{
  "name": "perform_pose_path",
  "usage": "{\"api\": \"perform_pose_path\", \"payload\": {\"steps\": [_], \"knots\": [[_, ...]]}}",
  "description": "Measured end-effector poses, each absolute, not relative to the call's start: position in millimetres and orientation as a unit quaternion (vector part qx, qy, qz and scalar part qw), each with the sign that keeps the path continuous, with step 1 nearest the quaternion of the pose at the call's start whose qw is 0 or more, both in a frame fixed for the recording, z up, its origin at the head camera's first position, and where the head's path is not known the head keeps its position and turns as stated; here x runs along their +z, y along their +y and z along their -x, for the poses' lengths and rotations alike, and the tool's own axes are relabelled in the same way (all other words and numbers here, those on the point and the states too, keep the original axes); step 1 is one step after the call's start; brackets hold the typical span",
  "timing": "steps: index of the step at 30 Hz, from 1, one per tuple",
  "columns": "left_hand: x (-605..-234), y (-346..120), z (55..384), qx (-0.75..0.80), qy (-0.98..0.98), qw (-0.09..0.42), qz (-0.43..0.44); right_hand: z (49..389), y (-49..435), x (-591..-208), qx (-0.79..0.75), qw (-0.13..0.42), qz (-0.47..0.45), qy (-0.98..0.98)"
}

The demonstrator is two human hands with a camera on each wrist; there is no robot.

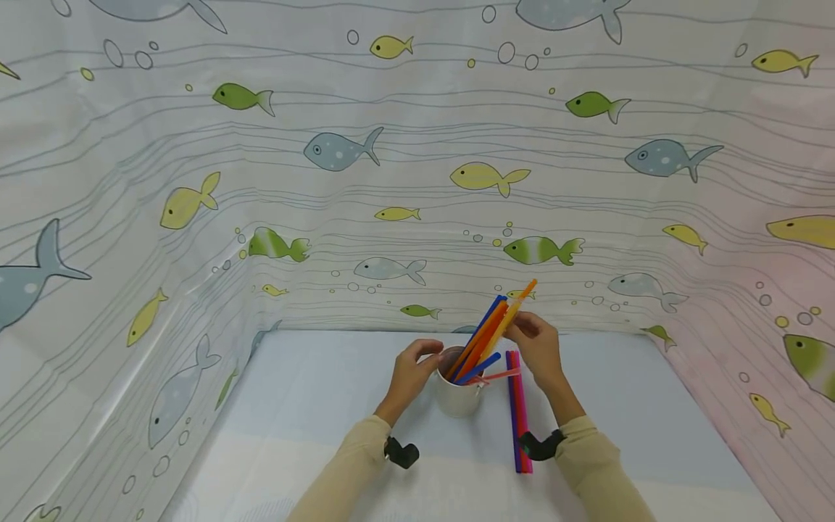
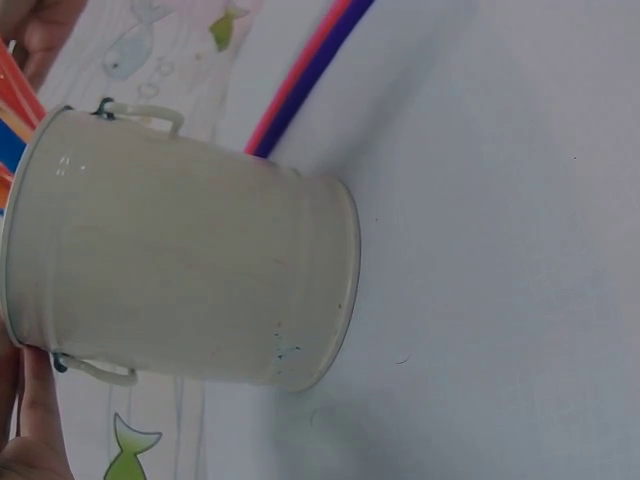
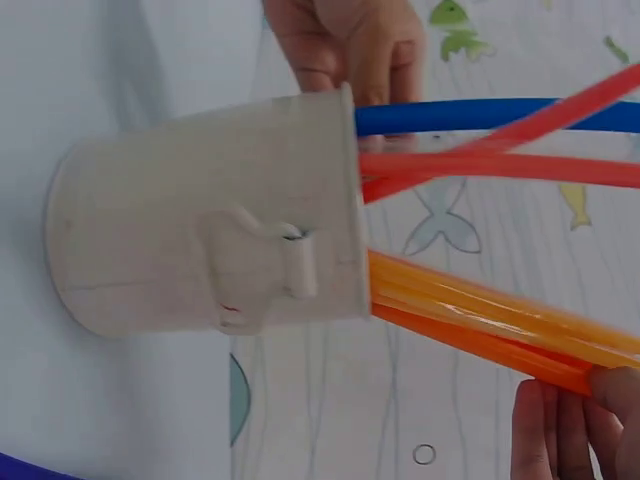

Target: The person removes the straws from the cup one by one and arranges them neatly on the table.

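A small cream metal bucket (image 1: 459, 400) with side handles stands upright on the table, holding several long plastic straws. My left hand (image 1: 411, 373) grips the bucket's rim from the left, its fingertips at the upper edge. On the other side, my right hand (image 1: 540, 351) pinches orange straws (image 3: 480, 305) above the rim; their lower ends are hidden inside the bucket. A blue straw (image 1: 479, 368) and red straws (image 3: 500, 168) lean out over the rim toward the right. Part of the right hand's grip is cut off in the right wrist view.
Right of the bucket, purple, red and pink straws (image 1: 520, 413) lie side by side on the white table (image 1: 313, 406), partly under the right wrist's black camera mount (image 1: 541, 445). Fish-patterned sheets (image 1: 417, 239) enclose the table at the back and sides.
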State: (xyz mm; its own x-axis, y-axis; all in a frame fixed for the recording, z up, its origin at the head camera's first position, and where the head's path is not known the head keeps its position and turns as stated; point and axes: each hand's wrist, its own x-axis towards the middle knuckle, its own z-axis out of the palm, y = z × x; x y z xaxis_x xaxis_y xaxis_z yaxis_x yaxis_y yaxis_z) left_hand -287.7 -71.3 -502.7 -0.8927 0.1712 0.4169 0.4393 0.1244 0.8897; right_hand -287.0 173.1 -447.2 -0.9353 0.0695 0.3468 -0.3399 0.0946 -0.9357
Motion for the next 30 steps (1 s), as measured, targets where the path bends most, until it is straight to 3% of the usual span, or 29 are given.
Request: {"api": "perform_pose_path", "payload": {"steps": [10,17,21,30], "knots": [[-499,-72,285,-0.627,-0.745,0.108,0.202,278,210,-393,0.711,0.241,-0.086,-0.655],[-499,-73,285,-0.623,-0.747,0.114,0.203,278,231,-387,0.716,0.296,-0.060,-0.629],[-498,-73,286,-0.626,-0.744,0.112,0.204,283,236,-407,0.702,0.261,-0.024,-0.662],[-499,-71,284,-0.625,-0.745,0.111,0.203,291,240,-478,0.628,0.111,0.038,-0.769]]}}
